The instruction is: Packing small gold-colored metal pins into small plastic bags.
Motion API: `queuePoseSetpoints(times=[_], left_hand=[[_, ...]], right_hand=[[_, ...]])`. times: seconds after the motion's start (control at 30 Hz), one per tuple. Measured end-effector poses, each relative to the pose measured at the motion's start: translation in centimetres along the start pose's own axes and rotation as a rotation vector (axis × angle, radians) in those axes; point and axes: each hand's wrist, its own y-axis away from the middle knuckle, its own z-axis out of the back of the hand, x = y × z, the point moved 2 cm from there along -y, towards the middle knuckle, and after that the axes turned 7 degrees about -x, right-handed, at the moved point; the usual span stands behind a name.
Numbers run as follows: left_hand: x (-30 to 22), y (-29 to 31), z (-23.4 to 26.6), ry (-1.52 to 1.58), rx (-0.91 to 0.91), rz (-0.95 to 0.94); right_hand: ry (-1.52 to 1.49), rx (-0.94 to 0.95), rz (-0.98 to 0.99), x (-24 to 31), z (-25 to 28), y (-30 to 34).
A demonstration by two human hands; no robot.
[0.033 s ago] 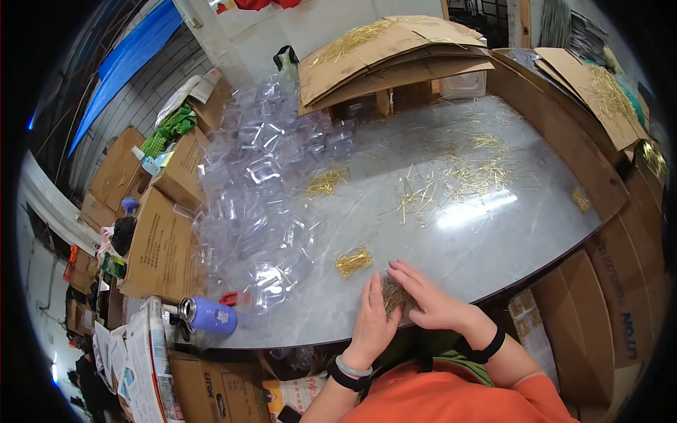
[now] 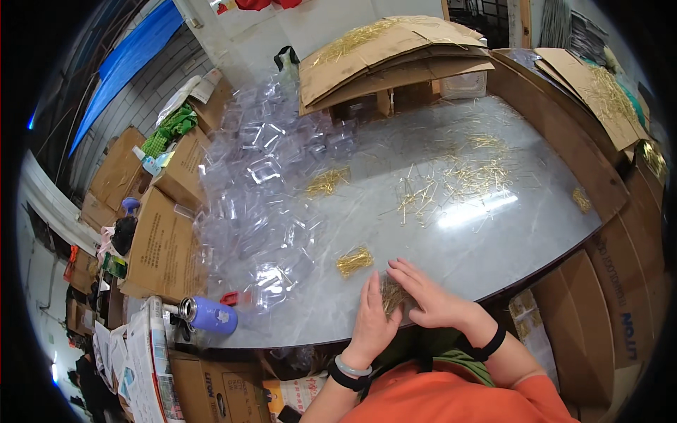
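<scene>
At the near edge of the grey table [image 2: 395, 233], a bundle of thin metal pins [image 2: 392, 295] sits between my two hands. My left hand [image 2: 374, 316] presses along its left side, fingers extended and close together. My right hand [image 2: 436, 302] curves over from the right, its fingertips close to those of the left. My palms partly hide the bundle. Just beyond my left fingertips lies a neat stack of gold pins [image 2: 354, 261]. A looser gold heap [image 2: 326, 181] rests farther back, and many loose pins [image 2: 476, 176] are strewn across the right half.
Clear plastic boxes [image 2: 264, 173] pile up along the table's left side. A purple bottle [image 2: 214, 315] lies at the near left corner, beside a small red object [image 2: 228, 298]. Cardboard sheets [image 2: 395, 60] cover the back, and a cardboard wall [image 2: 564, 141] borders the right.
</scene>
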Motion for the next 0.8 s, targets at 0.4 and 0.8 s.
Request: queuePoseSetpoints(times=[0.4,0.8], left_hand=[[-0.6,-1.4,2.3,-0.247,-0.03,0.022],[-0.7,-1.7,3.7,0.203,0.155,0.267]], right_hand=[[0.346,-0.158,0.011,0.7,-0.8,-0.1],[0.327,-0.174,0.05,0.6,-0.7,0.0]])
